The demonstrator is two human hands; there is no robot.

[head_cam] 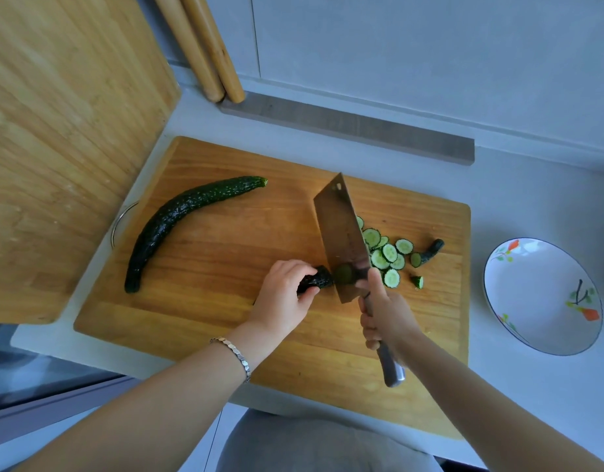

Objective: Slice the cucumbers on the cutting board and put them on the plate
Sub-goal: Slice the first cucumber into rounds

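A wooden cutting board (225, 321) lies on the grey counter. On its left part rests a whole, curved dark green cucumber (178, 219). My left hand (283, 294) pins a short cucumber stub (319, 278) to the board near the middle. My right hand (385, 318) grips the handle of a cleaver (341, 233), whose blade stands against the stub's cut end. Several round slices (385, 257) lie in a heap right of the blade, with a cut-off stem end (430, 252) beside them. A white plate (542, 298) with flower print sits right of the board.
A second, larger wooden board (62, 148) leans upright at the left. Two wooden rolling pins (205, 49) stand against the back wall. A grey strip (348, 127) runs along the counter behind the board. The counter's front edge is near my body.
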